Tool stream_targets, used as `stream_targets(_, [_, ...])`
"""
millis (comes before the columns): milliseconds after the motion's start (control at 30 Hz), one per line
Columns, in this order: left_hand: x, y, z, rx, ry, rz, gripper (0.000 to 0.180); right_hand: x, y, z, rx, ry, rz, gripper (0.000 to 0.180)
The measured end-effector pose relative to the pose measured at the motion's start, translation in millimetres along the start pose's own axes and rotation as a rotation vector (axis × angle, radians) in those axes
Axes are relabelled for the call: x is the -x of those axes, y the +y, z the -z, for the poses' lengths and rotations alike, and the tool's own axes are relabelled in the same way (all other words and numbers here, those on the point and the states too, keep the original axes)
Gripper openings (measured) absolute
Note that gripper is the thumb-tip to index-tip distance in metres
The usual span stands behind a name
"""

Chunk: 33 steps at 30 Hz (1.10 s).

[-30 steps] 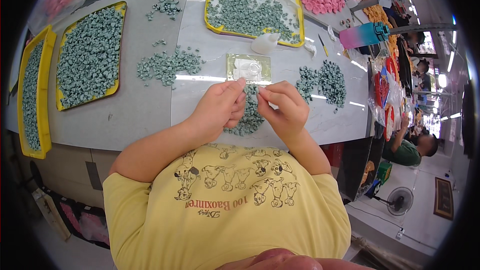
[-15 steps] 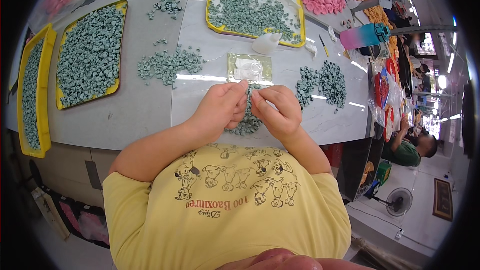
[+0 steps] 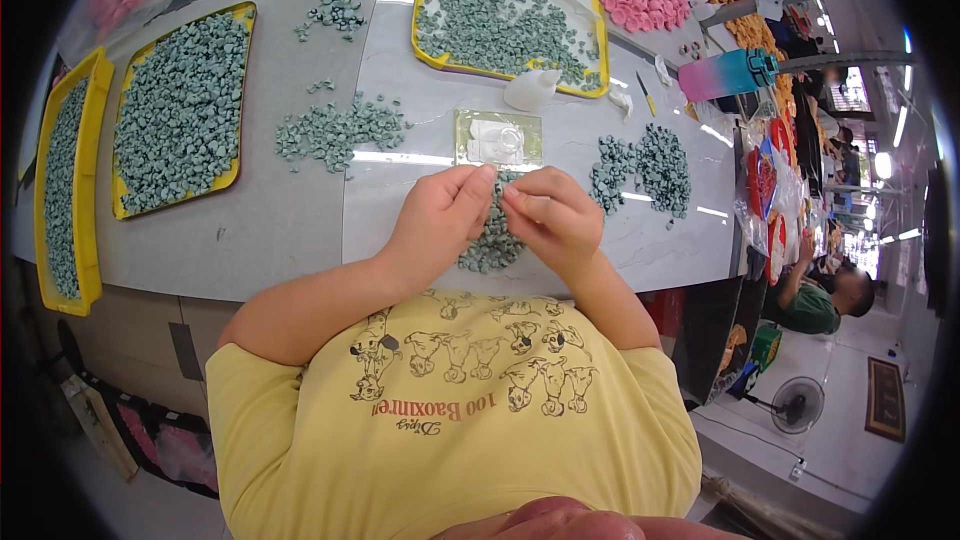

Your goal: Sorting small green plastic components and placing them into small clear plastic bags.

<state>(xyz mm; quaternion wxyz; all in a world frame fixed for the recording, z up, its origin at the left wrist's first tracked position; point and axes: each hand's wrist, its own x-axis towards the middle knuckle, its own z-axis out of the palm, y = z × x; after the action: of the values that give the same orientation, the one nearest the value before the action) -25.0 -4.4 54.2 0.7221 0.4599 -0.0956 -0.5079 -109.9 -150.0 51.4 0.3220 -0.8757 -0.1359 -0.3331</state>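
Both hands met over a small pile [image 3: 490, 240] of grey-green pieces at the table's [image 3: 290, 225] near edge. The left hand [image 3: 440, 215] was pinched narrow, thumb against forefinger; the right hand [image 3: 548, 215] was pinched the same way, its fingertips just short of the left's. Something tiny probably sat between them, likely one piece off the pile, but it was too small to tell, so what each pinch held could not be told.

Risks, judged: a piece that small could slip out of a pinch and drop back into the pile, where it would be lost among lookalikes, or roll off the near edge into the person's lap. The pile sat close to that edge and under the wrists, so a sweep of a forearm might scatter it. A clear packet [image 3: 497, 138] lay just beyond the pile; a nudge could push it into the loose pieces.

Containers, placed from the pile: a yellow tray [image 3: 428, 10] beyond it, past the packet, held a thin layer of the same grey-green pieces, with bare floor showing at one corner. A second yellow tray [image 3: 232, 145] far to the left was heaped full. A third tray [image 3: 88, 240] at the far left edge also held them. Loose heaps lay left [image 3: 335, 130] and right [image 3: 640, 165] of the packet. A pink-and-blue bottle [image 3: 725, 75] lay beyond and to the right, contents unseen.
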Motion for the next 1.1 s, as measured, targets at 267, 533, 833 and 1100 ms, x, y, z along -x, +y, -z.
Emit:
stream_targets(267, [-10, -9, 5, -0.087, -0.095, 0.249, 0.034, -5, 20, 66, 0.213, -0.305, -0.527, 0.016])
stream_targets(533, [-14, -12, 1, 0.16, -0.062, 0.192, 0.015, 30, 27, 75, 0.524, -0.664, -0.841, 0.017])
stream_targets(833, [-17, -11, -1, 0.187, -0.003, 0.119, 0.014, 19, 19, 61, 0.245, -0.402, -0.776, 0.018])
stream_targets(1100, [-17, -15, -3, 0.074, -0.091, 0.213, 0.016, -2, -6, 42, 0.202, -0.214, -0.448, 0.018])
